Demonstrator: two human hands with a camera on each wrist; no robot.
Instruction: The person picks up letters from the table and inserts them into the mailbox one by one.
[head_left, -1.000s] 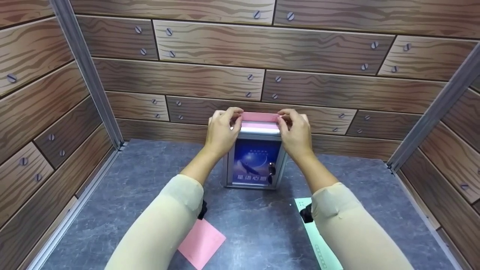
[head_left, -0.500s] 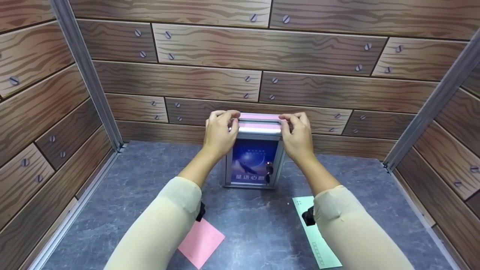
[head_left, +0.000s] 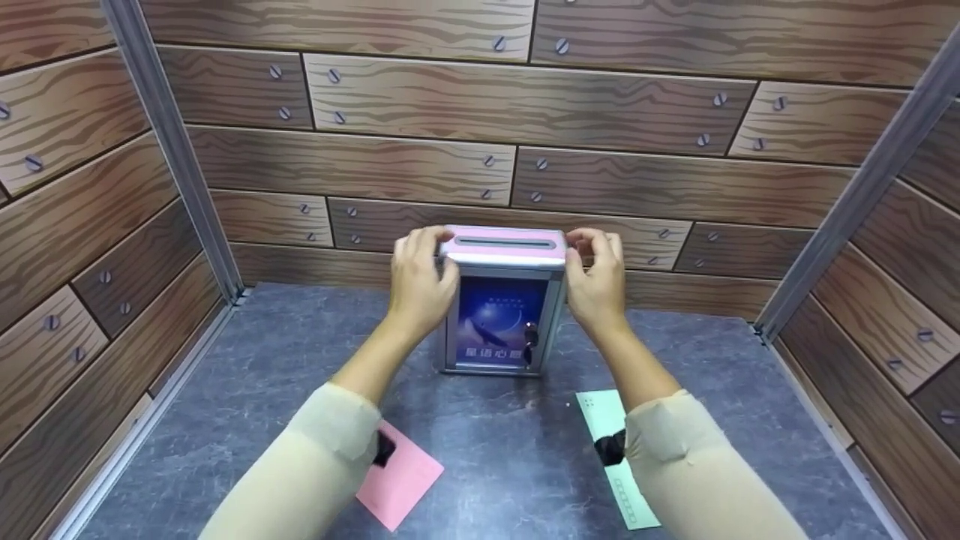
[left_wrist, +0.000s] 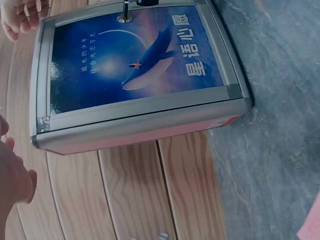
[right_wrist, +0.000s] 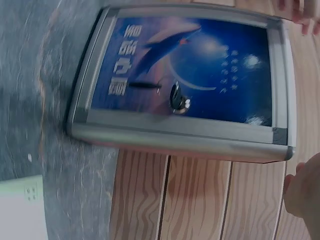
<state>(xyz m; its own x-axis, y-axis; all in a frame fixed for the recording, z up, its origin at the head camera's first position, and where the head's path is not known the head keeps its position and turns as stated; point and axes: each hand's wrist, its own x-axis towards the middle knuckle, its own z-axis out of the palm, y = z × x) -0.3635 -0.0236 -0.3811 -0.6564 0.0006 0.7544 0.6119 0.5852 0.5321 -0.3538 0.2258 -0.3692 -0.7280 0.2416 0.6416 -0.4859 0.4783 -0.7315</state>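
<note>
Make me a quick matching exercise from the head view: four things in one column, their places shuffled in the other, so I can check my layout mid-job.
Things
1. pink paper
2. green sheet
3. lock
4. slot

Places
A. in the top of the box
B. on the table, partly hidden by the right sleeve
C. on the front of the box, toward its right edge
D. on the table, partly hidden by the left sleeve

Pairs: 1-D, 2-B, 3-C, 4-A
</note>
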